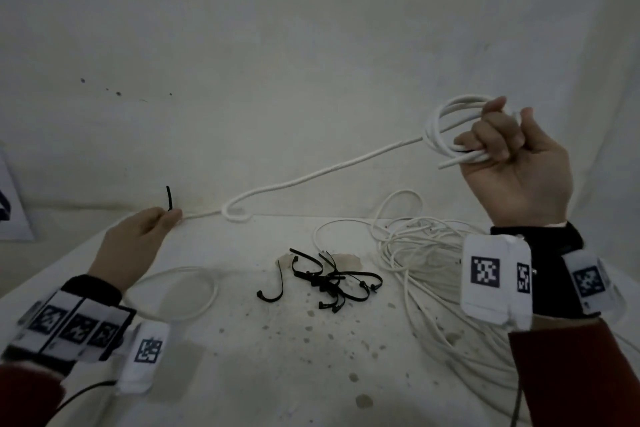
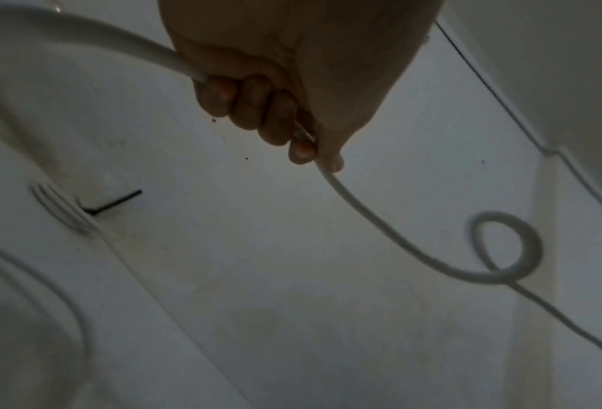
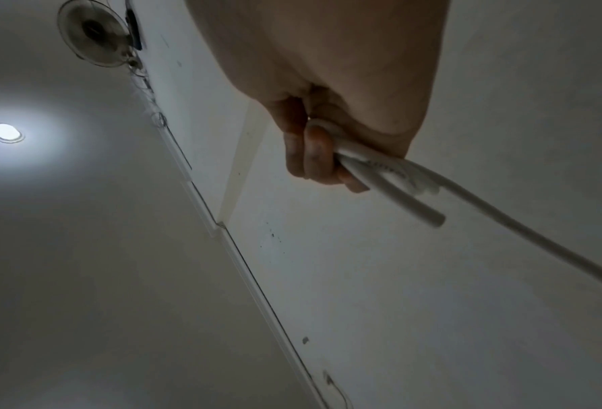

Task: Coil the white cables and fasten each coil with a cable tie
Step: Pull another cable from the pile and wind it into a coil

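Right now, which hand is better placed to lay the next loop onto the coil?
The left hand. It grips the free run of the white cable and can carry it across. The right hand is occupied: its fingers are curled around the coil, so it should probably just hold.

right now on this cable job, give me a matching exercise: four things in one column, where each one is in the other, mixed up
Things:
1. small coil
2. black cable ties
3. loose cable pile
4. kinked loop in the cable

Places:
A. lying mid-table
B. in the stretch of cable between the two hands
C. gripped in the raised right hand
D. on the table below the right wrist

Pairs: 1-C, 2-A, 3-D, 4-B
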Demonstrator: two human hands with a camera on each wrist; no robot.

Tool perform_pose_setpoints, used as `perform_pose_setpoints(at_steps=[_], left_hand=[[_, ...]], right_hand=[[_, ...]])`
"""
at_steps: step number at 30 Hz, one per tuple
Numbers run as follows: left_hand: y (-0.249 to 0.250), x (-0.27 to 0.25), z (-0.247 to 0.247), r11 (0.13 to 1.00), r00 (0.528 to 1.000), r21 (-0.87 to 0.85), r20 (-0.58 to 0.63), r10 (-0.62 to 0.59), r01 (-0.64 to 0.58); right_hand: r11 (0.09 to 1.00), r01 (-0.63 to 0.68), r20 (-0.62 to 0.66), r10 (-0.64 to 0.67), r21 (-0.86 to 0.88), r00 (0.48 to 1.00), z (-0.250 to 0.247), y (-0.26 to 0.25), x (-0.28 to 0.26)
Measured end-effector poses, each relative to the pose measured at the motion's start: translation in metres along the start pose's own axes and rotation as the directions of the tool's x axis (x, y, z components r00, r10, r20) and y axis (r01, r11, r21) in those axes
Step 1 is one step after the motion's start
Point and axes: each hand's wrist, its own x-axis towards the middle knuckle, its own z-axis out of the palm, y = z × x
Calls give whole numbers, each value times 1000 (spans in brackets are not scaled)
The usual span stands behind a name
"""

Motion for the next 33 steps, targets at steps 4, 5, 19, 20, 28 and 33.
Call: perform_pose_setpoints(at_steps=[4,5,19,20,28,33], left_hand=[[-49,-2,-1,988,991,96,41,-125,121],[-57,-3,3,984,989,120,62,-137,129],[-12,-22,1,984,973,178,229,-30,-12],[13,-23,-4,998,977,43,212,38,-48],[128,-45,3,564,703,-792,539,464,235],[140,-20,-10,553,953,-832,192,236,30]], right_hand=[[1000,29,-39,-29,-11,999,-10,-23,0],[1000,15,-55,-16,-16,998,-12,-24,-1],[850,-499,104,519,-166,849,22,71,6],[834,-526,131,547,-166,827,27,77,7],[768,-605,205,640,-210,741,51,96,11],[709,-611,67,670,-353,739,44,81,2]])
